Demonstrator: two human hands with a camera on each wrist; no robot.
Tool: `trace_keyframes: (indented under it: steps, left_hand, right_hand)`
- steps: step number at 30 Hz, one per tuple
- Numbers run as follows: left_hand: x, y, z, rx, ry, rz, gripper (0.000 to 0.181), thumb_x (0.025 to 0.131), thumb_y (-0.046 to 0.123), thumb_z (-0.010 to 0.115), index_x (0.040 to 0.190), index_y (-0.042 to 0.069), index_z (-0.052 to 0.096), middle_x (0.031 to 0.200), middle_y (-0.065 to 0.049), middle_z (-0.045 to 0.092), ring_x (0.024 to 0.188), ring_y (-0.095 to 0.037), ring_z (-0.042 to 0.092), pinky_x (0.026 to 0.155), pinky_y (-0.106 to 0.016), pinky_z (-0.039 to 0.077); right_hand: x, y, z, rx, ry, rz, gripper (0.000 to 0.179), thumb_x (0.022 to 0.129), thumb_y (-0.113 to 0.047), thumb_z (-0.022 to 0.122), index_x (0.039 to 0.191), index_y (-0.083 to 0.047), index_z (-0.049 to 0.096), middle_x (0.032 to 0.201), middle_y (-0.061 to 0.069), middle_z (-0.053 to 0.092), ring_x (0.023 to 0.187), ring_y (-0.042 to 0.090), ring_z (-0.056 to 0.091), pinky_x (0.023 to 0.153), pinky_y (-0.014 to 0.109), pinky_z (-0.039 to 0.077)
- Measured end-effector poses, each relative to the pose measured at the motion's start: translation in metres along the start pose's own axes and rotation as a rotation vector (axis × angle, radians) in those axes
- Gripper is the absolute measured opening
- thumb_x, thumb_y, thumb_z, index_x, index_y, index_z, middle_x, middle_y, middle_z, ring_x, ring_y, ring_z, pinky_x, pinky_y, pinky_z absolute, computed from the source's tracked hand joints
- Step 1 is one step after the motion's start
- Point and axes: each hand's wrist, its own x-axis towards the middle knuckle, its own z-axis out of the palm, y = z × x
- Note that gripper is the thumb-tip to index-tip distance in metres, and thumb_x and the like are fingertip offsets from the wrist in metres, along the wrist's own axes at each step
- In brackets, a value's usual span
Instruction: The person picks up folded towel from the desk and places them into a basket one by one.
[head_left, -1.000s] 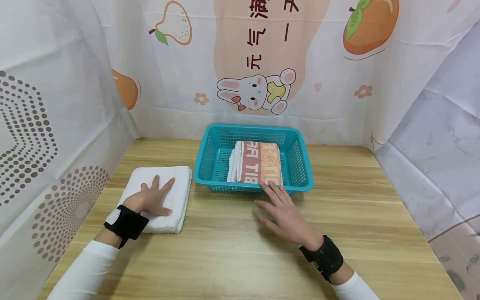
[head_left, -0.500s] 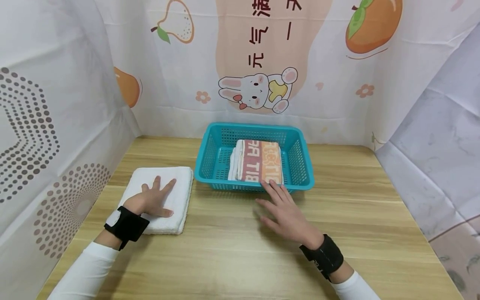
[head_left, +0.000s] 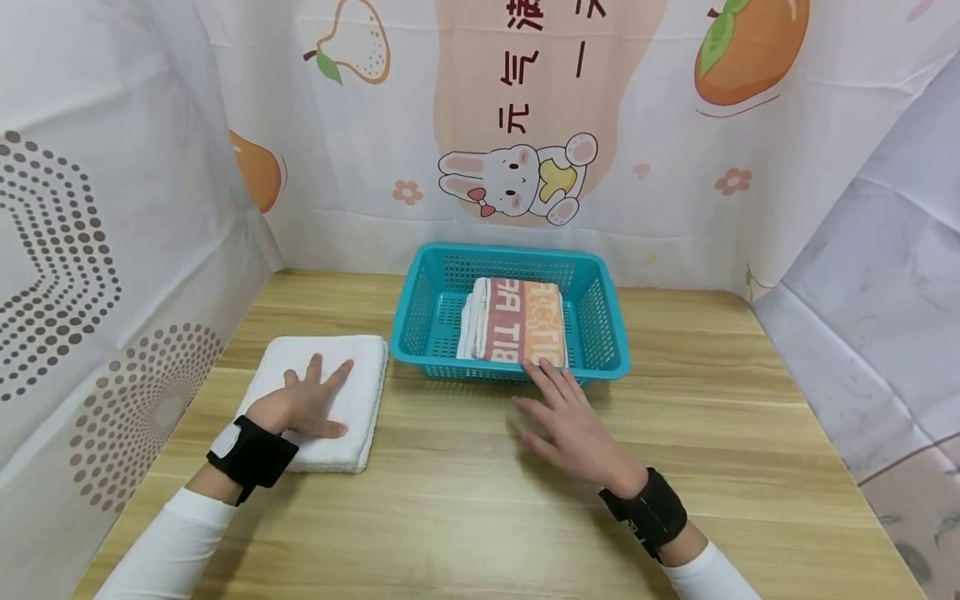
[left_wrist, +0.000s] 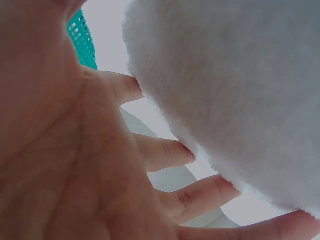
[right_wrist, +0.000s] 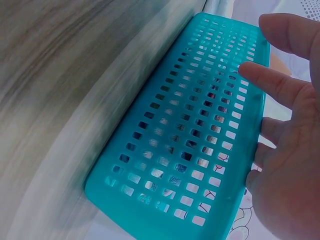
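On the left of the table lies a folded white towel (head_left: 352, 417). My left hand (head_left: 303, 406) rests on top of it with the fingers spread, and the left wrist view shows the fingertips against the fluffy white towel (left_wrist: 225, 90). At the back middle stands a teal plastic basket (head_left: 408, 329) with perforated walls. Inside it is a folded towel (head_left: 521, 321) with pink and orange bands and pale lettering, lying over white cloth (head_left: 468, 325). My right hand (head_left: 573, 433) reaches to the basket's near rim, fingers extended, and its fingertips touch the rim from outside.
The wood-grain table (head_left: 450, 517) runs back to a white printed curtain (head_left: 337, 167) with fruit and a rabbit. Another dotted curtain (head_left: 135, 250) closes the left side, and marbled cloth (head_left: 885, 250) hangs on the right. Black bands circle both wrists.
The hands, towels and basket keep their places relative to one another. Only the head view has shifted slightly.
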Motion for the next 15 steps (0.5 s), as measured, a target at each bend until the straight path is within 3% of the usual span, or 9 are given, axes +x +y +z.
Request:
trace_keyframes:
  steps: [10,15]
  left_hand:
    - [-0.0021,0.0016,0.0028,-0.021,-0.016,0.000,0.104,0.086,0.043,0.076,0.158,0.007,0.011,0.151,-0.047,-0.001,0.124,-0.078,0.016,0.085,-0.075,0.040]
    - [-0.0049,-0.0043,0.0020,-0.040,-0.011,0.050,0.099,0.090,0.047,0.070,0.159,0.007,0.012,0.152,-0.046,0.001,0.126,-0.077,0.013,0.092,-0.080,0.029]
  right_hand:
    - [-0.0001,0.0019,0.0006,0.001,-0.003,-0.002,0.041,0.092,-0.025,0.071,0.130,-0.010,0.065,0.164,0.015,0.019,0.152,0.034,0.011,0.121,0.052,0.007]
    - [0.0003,0.0024,0.0002,0.004,0.001,-0.009,0.041,0.092,-0.025,0.071,0.130,-0.010,0.065,0.164,0.015,0.019,0.152,0.034,0.011,0.120,0.053,0.008]
